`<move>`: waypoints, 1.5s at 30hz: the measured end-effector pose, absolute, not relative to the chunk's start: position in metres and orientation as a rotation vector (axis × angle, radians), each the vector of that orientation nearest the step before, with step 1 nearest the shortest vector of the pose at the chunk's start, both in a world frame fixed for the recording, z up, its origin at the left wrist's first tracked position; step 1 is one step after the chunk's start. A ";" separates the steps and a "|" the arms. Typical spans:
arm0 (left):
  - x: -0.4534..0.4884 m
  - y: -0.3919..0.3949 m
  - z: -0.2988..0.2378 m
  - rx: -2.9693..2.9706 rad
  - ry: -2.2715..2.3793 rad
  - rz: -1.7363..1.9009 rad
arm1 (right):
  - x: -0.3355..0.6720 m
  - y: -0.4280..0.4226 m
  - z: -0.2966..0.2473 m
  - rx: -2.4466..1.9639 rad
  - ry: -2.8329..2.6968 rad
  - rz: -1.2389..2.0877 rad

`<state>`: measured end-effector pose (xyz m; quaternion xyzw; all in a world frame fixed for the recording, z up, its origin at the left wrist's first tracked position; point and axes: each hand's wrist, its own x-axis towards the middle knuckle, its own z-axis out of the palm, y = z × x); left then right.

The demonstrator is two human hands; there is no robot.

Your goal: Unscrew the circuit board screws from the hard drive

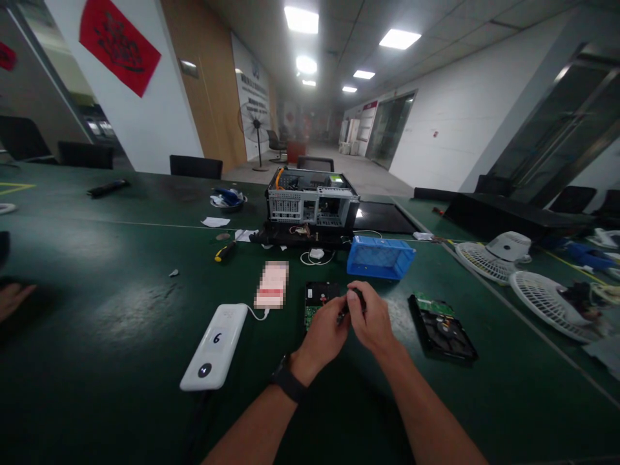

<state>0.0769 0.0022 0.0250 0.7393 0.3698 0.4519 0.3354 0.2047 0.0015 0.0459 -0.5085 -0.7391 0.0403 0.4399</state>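
My left hand (323,332) and my right hand (372,318) meet in front of me, fingers closed around a small dark object (357,296). Most of that object is hidden by the fingers, so its kind cannot be made out. Beneath and behind my left hand lies a hard drive (316,292) with a green circuit board, partly covered by the hand. To the right of my right hand, a second hard drive (443,328) rests flat on the green table (387,400). A blue plastic bin (380,259) lies tipped toward me just beyond my hands.
An open computer case (312,205) stands at the back. Left of my hands are a white power bank (216,349), cabled to a blurred phone (272,284), and a yellow-black screwdriver (225,250). Fan parts (552,297) lie right. Another person's hand (14,298) shows far left.
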 end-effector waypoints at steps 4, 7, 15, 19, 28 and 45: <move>0.081 0.002 0.021 1.852 1.062 1.291 | 0.204 0.004 0.043 -1.325 -1.802 0.095; 0.081 0.004 0.019 1.851 1.082 1.298 | 0.205 0.003 0.043 -1.295 -1.828 0.088; 0.073 0.006 0.019 1.958 0.863 1.260 | 0.204 0.004 0.043 -1.201 -1.862 0.055; 0.075 0.002 0.021 1.924 0.992 1.312 | 0.202 0.007 0.040 -1.247 -1.803 0.008; 0.074 0.001 0.021 1.977 0.991 1.278 | 0.202 0.005 0.039 -1.224 -1.799 -0.010; 0.078 0.000 0.017 1.938 1.038 1.284 | 0.203 0.002 0.039 -1.264 -1.821 0.061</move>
